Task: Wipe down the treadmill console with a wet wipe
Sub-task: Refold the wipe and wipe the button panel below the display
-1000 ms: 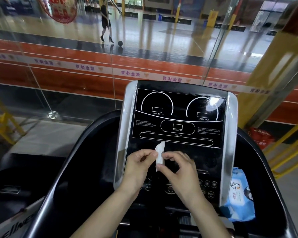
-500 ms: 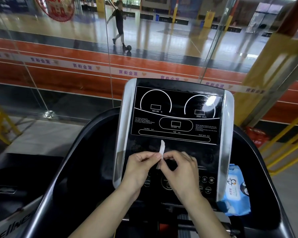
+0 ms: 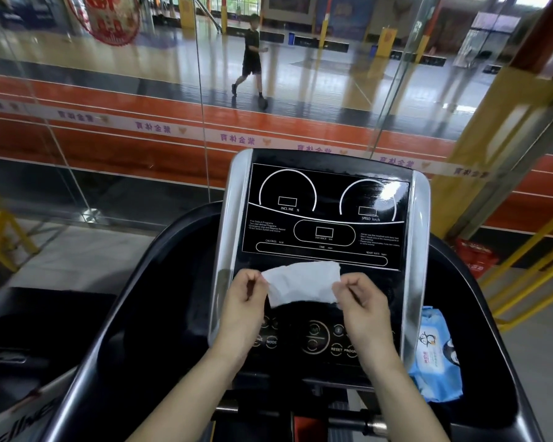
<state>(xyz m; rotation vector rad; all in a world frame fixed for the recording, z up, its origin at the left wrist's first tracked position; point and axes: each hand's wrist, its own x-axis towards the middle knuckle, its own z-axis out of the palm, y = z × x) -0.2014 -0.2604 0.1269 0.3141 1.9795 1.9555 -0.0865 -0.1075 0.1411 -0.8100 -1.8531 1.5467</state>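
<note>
Glass wall (image 3: 115,148): full-height panes ahead of the machine, crossed by a white band of purple characters; beyond it an orange track and a glossy court floor.

Treadmill frame (image 3: 160,282): black curved handrail surround, wrapping both sides of the console.

Treadmill console (image 3: 326,215): upright black panel with silver side trims. Upper section shows two arc dials marked INCLINE and SPEED, a DISTANCE oval, and a long TIME bar. Lower section carries round buttons, among them MODE and RESET, partly hidden by the hands.

Person (image 3: 251,55): dark clothing, mid-stride on the far court, with a dark ball at the feet.

Wipe packet (image 3: 434,358): blue and white soft pack, lying in the frame's recess just right of the console.

Left hand (image 3: 243,301): grip pinching the wipe's left edge between thumb and curled fingers.

Right hand (image 3: 361,301): grip pinching the wipe's right edge, thumb and forefinger together.

Wet wipe (image 3: 302,283): white, creased, held stretched between both hands in front of the console's lower middle, under the TIME bar. Whether it touches the panel cannot be told.
</note>
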